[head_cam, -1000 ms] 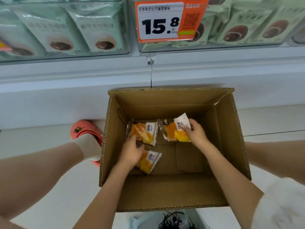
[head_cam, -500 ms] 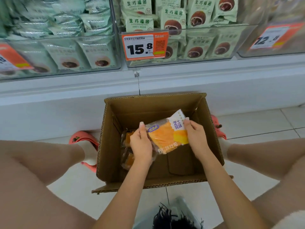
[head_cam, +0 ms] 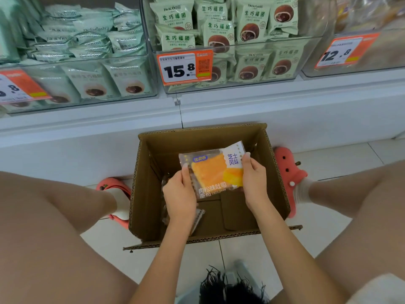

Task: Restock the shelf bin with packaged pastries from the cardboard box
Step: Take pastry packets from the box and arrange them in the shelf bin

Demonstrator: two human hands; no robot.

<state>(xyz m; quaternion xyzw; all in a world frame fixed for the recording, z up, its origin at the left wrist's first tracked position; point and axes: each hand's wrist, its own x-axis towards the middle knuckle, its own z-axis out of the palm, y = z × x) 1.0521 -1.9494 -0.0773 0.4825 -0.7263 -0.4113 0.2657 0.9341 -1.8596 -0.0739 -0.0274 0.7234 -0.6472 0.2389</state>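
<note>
while both hands pinch it above the cardboard box (head_cam: 274, 183), the pastry pack (head_cam: 213, 172) runs 9-to-3 between left hand (head_cam: 179, 194) and right hand (head_cam: 255, 183); shelf bins (head_cam: 241, 84) lie at 12.

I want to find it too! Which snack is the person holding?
Look at the brown cardboard box on the floor below the shelf. Both hands hold one clear packet over it. It shows orange bread, unlike the pale green packs above.

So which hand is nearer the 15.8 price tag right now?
Right, though only slightly. The right hand grips the pastry pack's right edge, below and right of the 15.8 price tag; the left hand holds its left edge, lower down.
</note>
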